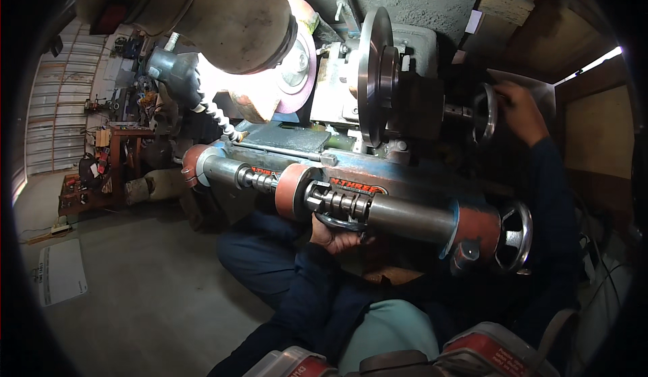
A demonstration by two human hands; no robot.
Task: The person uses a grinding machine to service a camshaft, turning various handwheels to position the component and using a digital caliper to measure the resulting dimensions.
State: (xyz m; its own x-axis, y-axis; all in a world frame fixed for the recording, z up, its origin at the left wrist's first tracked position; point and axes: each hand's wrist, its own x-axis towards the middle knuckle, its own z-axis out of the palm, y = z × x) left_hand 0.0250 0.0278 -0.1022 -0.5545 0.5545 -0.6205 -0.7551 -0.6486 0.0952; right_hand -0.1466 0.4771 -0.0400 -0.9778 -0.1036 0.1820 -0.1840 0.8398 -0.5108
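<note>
My left hand (332,239) curls around the rim of a small metal handwheel (341,222) on the front of a grinding machine. At the right, my right hand (521,112) grips the edge of a second, chromed handwheel (484,114); its fingertips are partly hidden behind the rim. Between red-painted collars, a steel shaft with several lobes (343,205) lies along the machine's front. A pinkish grinding wheel (307,66) stands at the back, partly under its guard. To its right is a large upright steel disc (375,76).
A third handwheel (516,236) sits at the front right end. A bright lamp (174,73) and jointed coolant hose (223,119) are at the left. A large dusty cylindrical housing (233,26) hangs over the upper left. A wooden bench (115,168) with tools stands farther left.
</note>
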